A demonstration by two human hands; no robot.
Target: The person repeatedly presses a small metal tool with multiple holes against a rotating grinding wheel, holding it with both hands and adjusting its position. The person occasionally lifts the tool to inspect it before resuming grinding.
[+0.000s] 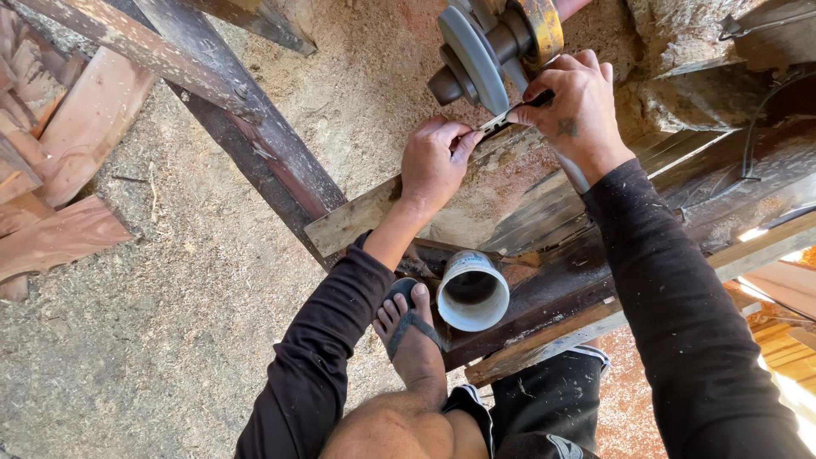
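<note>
Here, both hands pinch a thin metal blade (510, 113) against a grey grinding wheel (473, 58), left hand (433, 161) at one end, right hand (574, 106) at the other; a slip could likely drag fingertips into the wheel.

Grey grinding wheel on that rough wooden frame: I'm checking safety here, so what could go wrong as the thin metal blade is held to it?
1. Both bare hands, left hand and right hand, pinch the thin metal blade close to the grey grinding wheel; a slip could cut fingers.
2. The foot in an open sandal is unprotected from dropped metal.
3. The white plastic cup on the frame could be knocked over.
</note>
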